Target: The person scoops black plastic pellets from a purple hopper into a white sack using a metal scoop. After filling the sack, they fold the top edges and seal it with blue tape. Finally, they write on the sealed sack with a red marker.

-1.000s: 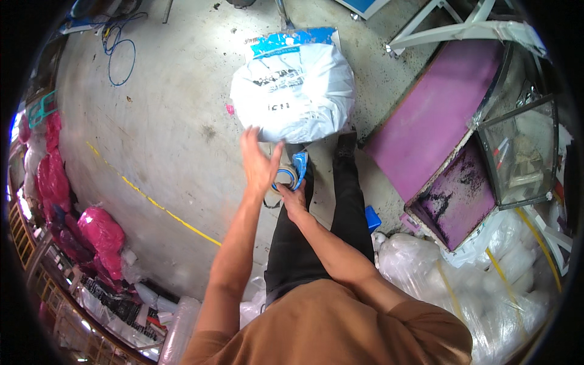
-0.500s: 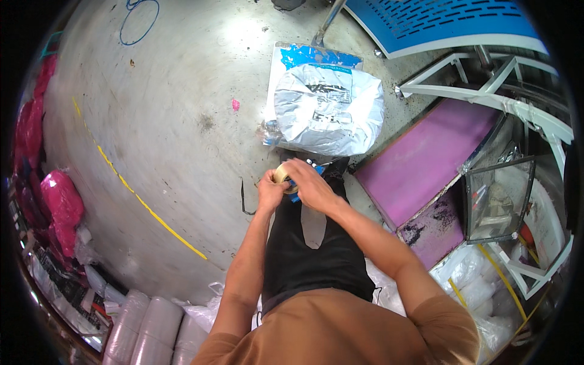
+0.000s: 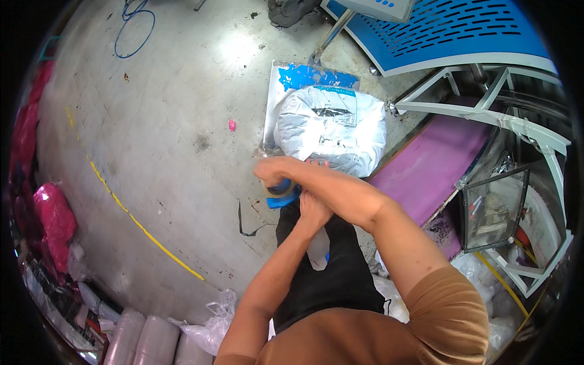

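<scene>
Gripping a blue tape dispenser (image 3: 283, 200), your right hand (image 3: 269, 171) sits beside the bulging white plastic bag (image 3: 333, 135). Your left hand (image 3: 314, 210), finger grip unclear, is at the bag's near edge.

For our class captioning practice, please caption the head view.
Right hand gripping a blue tape dispenser, left hand partly under the right forearm, beside a white bag.

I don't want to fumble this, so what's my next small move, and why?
Perhaps ease your right hand and the blue tape dispenser rightward, uncrossing your arms: your right forearm passes over your left hand, whose fingertips show at the near edge of the white bag.
</scene>
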The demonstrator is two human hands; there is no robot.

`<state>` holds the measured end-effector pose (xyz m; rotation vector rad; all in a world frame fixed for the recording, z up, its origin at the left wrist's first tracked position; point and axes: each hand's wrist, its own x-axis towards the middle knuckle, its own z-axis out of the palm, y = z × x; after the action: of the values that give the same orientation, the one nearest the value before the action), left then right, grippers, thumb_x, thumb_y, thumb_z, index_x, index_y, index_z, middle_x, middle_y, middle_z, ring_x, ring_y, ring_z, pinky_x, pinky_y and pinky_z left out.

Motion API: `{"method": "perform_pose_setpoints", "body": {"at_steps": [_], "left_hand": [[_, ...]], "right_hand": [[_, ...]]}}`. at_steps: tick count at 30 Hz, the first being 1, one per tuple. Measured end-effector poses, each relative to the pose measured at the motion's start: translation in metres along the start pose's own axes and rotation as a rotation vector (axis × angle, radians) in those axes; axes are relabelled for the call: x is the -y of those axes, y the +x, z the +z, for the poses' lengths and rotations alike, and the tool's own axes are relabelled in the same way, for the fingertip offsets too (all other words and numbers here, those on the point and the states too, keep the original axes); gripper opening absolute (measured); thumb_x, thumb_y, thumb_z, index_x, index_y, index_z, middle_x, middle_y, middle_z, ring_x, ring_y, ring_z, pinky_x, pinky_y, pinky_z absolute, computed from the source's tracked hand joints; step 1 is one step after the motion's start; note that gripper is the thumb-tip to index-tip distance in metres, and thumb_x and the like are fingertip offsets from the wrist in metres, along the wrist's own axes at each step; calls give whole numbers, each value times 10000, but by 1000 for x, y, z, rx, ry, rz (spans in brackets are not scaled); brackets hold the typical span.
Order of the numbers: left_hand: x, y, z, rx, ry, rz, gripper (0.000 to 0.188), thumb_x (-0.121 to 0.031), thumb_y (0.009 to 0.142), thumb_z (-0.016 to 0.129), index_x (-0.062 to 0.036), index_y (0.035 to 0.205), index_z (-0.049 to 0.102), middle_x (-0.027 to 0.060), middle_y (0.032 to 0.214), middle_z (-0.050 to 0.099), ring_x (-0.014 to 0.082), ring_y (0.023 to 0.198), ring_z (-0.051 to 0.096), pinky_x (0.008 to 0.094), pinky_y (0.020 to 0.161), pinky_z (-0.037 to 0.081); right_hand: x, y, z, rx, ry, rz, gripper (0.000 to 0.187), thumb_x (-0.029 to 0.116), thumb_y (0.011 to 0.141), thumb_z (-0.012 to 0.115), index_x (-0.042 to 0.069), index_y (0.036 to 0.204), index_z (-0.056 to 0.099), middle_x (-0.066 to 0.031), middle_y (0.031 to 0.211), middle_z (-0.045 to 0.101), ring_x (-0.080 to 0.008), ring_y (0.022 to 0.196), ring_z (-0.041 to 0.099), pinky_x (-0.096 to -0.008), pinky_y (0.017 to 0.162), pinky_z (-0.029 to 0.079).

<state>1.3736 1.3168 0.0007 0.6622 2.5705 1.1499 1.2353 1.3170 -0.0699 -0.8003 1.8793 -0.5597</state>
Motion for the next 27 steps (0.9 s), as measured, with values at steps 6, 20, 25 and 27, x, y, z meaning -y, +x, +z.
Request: {"method": "perform_pose_setpoints", "body": {"at_steps": [6, 20, 25, 27], "left_hand": [[-10, -10, 22, 412, 93, -104, 843, -243, 821, 744, 68, 1507, 365, 306, 1597, 276, 459, 1502, 240, 544, 1210, 259], [-28, -5, 25, 447, 365, -170, 1081, -260, 731, 856, 49, 1561, 236, 305, 1636, 170, 441, 1529, 180, 541, 1213, 250], [-35, -5, 28, 389, 359, -153, 919, -249, 790, 816, 64, 1514, 345, 321, 1603, 249, 459, 1497, 245, 542, 1187, 288], [-39, 2, 30, 254, 293, -176, 786, -253, 830, 781, 43, 1468, 431, 298, 1576, 323, 472, 1457, 302, 534, 1172, 305]], "right_hand": [[-79, 52, -86, -570, 151, -92, 235, 169, 691, 691, -10, 841, 714, -242, 821, 698, -404, 816, 689, -502, 724, 537], [-345, -324, 4, -1752, 1173, 578, 270, 25, 792, 665, 15, 1059, 700, -42, 851, 619, -132, 726, 530, -300, 613, 406], [-261, -390, 174, -1763, 907, 696, 910, -6, 794, 679, 134, 1591, 263, -146, 1157, 644, -229, 1011, 632, -359, 895, 512], [-219, -389, 213, -1794, 916, 767, 858, -14, 799, 669, 148, 1570, 328, -142, 1197, 627, -228, 1053, 622, -362, 925, 506]]}}
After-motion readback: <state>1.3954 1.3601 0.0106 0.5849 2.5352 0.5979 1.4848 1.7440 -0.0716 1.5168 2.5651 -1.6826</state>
